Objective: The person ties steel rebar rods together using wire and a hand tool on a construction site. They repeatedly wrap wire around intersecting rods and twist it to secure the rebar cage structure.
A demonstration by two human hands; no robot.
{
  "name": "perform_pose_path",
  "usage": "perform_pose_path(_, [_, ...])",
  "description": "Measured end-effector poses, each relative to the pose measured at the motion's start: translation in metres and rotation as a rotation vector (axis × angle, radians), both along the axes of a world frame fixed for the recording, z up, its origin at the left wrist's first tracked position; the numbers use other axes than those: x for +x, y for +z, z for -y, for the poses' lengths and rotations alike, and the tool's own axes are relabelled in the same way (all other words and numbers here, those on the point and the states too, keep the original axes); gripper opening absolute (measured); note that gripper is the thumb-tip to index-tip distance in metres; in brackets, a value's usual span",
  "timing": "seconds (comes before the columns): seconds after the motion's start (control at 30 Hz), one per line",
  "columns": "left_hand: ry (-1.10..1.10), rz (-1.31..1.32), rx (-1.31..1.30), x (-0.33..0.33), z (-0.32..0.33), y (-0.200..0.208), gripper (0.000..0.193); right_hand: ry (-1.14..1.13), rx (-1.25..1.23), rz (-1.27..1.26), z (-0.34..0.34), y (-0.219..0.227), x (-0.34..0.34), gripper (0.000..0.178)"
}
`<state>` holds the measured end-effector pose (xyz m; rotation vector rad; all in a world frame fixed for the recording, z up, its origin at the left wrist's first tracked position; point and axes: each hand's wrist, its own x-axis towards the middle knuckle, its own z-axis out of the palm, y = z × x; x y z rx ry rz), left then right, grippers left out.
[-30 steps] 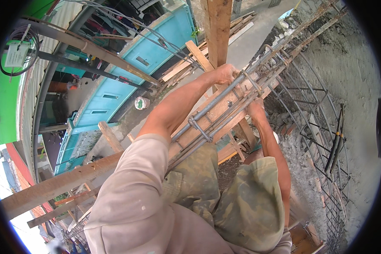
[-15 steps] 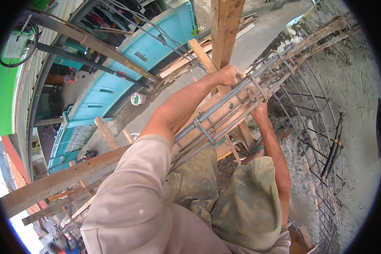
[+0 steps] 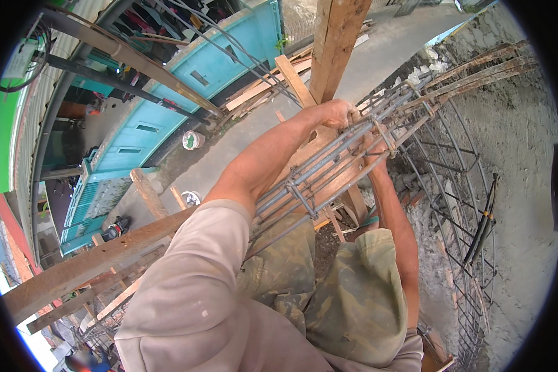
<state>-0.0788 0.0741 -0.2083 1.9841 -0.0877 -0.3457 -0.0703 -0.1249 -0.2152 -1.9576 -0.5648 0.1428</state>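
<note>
A long rebar cage of grey bars with square stirrups runs slantwise in front of me, from my lap toward the wall at the upper right. My left hand is closed at the cage's far side, its knuckles up and its fingertips partly hidden by the bars. From the near side, my right hand reaches in among the bars and is curled round them; the steel covers part of its fingers. Beneath the cage lies a wide wooden board.
An upright timber post stands just beyond my left hand. A wooden beam crosses at the left. On the right, a curved rebar lattice leans near a rough cement wall. Below are a turquoise gate and a white bucket.
The cage has turned slightly, so its bars look more spread apart. Both hands stay at the same part of it. The whole view has shifted a little.
</note>
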Motion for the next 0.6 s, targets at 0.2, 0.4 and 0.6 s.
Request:
perform_pose_path(0.2, [0.06, -0.02, -0.022, -0.012, -0.005, 0.003, 0.05, 0.041, -0.126, 0.078, 0.001, -0.005, 0.008, 0.025])
perform_pose_path(0.4, [0.095, 0.022, 0.068, -0.019, -0.001, 0.026, 0.03, 0.125, -0.135, -0.039, 0.005, 0.011, -0.002, 0.038])
perform_pose_path(0.6, [0.082, 0.01, 0.042, -0.015, -0.005, 0.009, 0.049, 0.157, -0.443, -0.017, 0.019, 0.007, 0.002, 0.037])
